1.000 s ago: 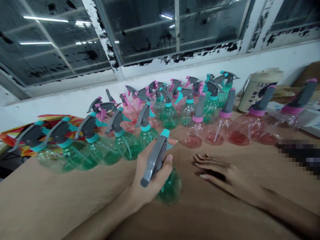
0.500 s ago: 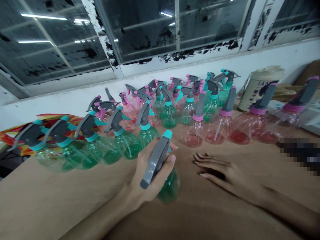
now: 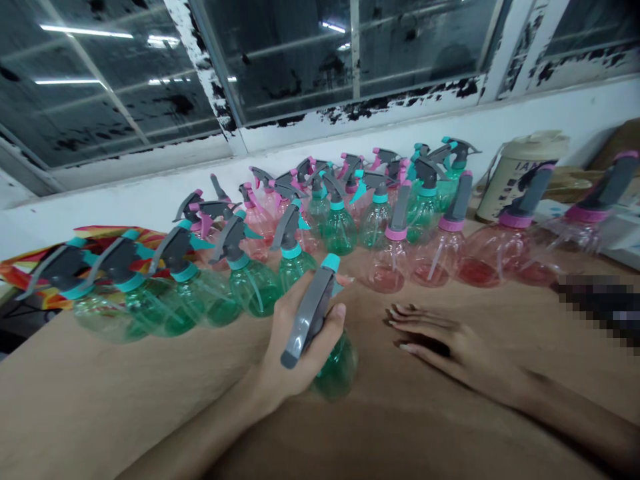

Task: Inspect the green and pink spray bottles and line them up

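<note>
My left hand (image 3: 295, 347) is wrapped round the neck of a green spray bottle (image 3: 339, 367) with a grey trigger head and a turquoise nozzle. The hand hides the collar and part of the body. My right hand (image 3: 460, 343) lies on the wooden table (image 3: 150, 400) with its fingers stretched out, holding nothing. Left of my left hand, several green spray bottles (image 3: 255, 287) stand in a slanting row. Beyond my right hand stands a row of pink spray bottles (image 3: 387, 267) with upright grey heads and pink collars.
More green and pink spray bottles (image 3: 340, 227) crowd together towards the white wall (image 3: 125, 193). A cream canister (image 3: 523, 170) with printed letters stands at the back right. A red and yellow cloth or wrapper (image 3: 135, 240) lies behind the left row. A blurred dark object (image 3: 600, 307) is at the right edge.
The held spray bottle shifts and tilts slightly within my left hand's grip. My right hand stays in place, and the standing bottles have not moved.
</note>
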A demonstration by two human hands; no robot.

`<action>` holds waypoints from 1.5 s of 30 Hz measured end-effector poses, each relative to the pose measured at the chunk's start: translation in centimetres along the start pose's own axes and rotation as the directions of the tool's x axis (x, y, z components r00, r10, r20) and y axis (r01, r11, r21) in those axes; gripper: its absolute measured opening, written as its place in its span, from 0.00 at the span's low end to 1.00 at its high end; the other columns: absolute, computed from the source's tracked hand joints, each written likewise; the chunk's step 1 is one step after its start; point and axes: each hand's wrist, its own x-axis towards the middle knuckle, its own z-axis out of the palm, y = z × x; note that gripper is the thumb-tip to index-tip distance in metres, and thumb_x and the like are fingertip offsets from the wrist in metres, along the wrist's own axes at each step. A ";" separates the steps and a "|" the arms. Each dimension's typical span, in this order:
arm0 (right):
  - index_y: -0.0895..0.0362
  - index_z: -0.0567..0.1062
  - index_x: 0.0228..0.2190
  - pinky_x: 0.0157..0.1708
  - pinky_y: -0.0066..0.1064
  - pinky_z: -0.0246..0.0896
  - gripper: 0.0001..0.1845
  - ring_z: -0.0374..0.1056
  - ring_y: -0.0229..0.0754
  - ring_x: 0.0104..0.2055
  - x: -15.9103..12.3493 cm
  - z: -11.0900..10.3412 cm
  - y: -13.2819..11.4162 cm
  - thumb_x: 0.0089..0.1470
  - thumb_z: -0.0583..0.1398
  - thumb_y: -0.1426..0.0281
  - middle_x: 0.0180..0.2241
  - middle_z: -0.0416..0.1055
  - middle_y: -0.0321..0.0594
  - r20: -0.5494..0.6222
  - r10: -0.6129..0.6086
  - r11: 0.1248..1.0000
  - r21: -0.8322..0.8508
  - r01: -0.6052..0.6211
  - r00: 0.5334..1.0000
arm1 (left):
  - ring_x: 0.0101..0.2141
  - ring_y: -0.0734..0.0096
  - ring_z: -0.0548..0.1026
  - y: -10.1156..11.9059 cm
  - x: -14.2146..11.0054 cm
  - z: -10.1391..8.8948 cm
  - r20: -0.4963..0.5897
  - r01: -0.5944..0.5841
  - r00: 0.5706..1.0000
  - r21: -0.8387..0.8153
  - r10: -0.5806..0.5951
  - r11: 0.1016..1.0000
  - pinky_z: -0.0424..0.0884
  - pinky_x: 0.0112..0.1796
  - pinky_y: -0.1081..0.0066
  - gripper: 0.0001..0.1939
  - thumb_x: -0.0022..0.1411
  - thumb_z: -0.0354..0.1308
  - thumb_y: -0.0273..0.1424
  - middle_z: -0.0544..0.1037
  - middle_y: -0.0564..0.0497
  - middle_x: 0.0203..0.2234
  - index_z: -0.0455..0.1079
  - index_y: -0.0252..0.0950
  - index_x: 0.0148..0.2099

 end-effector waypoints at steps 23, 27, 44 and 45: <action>0.48 0.69 0.53 0.59 0.46 0.56 0.20 0.60 0.44 0.59 0.1 0.3 0.1 0.59 0.56 0.65 0.54 0.68 0.34 -0.031 -0.006 1.000 0.016 0.006 1.000 | 0.25 0.70 0.72 -0.4 -0.5 -0.1 0.053 0.126 0.991 -0.077 -0.122 0.989 0.71 0.29 0.68 0.05 0.61 0.51 0.34 0.72 0.54 0.26 0.65 0.42 0.40; 0.47 0.69 0.52 0.59 0.45 0.55 0.19 0.59 0.44 0.59 0.2 0.2 0.1 0.59 0.55 0.65 0.54 0.68 0.33 -0.014 -0.012 1.000 0.015 0.012 1.000 | 0.25 0.70 0.73 -0.6 -0.6 -0.1 0.050 0.140 0.989 -0.078 -0.136 0.987 0.69 0.26 0.70 0.04 0.61 0.51 0.34 0.72 0.54 0.25 0.64 0.41 0.35; 0.47 0.71 0.51 0.59 0.47 0.55 0.18 0.59 0.45 0.59 0.2 0.2 0.1 0.59 0.55 0.66 0.54 0.68 0.34 -0.024 -0.032 0.999 0.023 0.032 0.999 | 0.24 0.68 0.72 -0.1 -0.2 0.1 0.039 0.115 0.992 0.025 -0.116 0.993 0.72 0.32 0.64 0.12 0.60 0.50 0.35 0.71 0.52 0.27 0.68 0.42 0.46; 0.47 0.70 0.51 0.59 0.47 0.56 0.18 0.59 0.45 0.59 0.2 0.2 0.1 0.59 0.55 0.66 0.54 0.68 0.34 -0.020 -0.030 0.999 0.027 0.031 0.999 | 0.24 0.68 0.72 -0.1 -0.2 0.1 0.038 0.114 0.993 0.024 -0.114 0.993 0.72 0.32 0.64 0.11 0.60 0.51 0.35 0.71 0.52 0.28 0.68 0.42 0.45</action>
